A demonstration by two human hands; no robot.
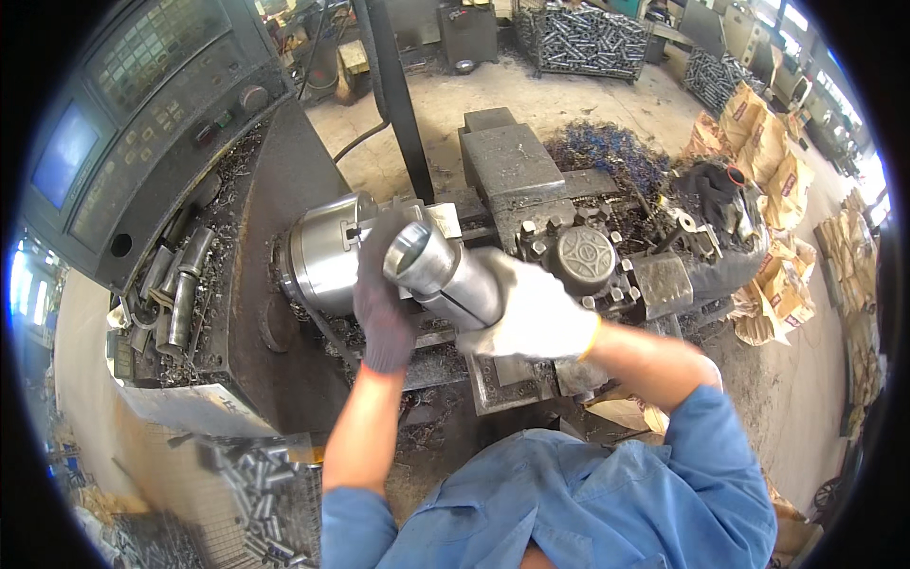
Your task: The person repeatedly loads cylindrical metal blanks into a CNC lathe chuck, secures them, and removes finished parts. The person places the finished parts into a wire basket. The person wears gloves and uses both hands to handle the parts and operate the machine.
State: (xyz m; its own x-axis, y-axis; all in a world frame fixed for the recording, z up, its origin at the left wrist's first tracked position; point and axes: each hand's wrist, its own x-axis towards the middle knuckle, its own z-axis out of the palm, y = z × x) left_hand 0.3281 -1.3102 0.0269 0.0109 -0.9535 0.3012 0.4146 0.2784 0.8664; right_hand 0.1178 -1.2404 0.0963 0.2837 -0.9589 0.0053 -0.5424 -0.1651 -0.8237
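Over the lathe, both hands hold a steel collet (444,273), a hollow stepped cylinder with a long slit along its side. Its open end tilts up to the left. My left hand (383,308), in a dark grey glove, wraps the open end from the left, and its fingers are slightly blurred. On the other end is my right hand (542,305) in a white glove, its fingers curled round the wider part and partly hidden. Just behind my left hand is the lathe's shiny round chuck (322,254).
A tool turret (583,258) with bolts stands right of my hands. The control panel (142,123) rises at left, above a ledge holding metal tubes (187,289). Wire bins of metal parts (580,40) stand behind, and more parts (261,498) lie lower left. Brown paper sacks (773,175) are right.
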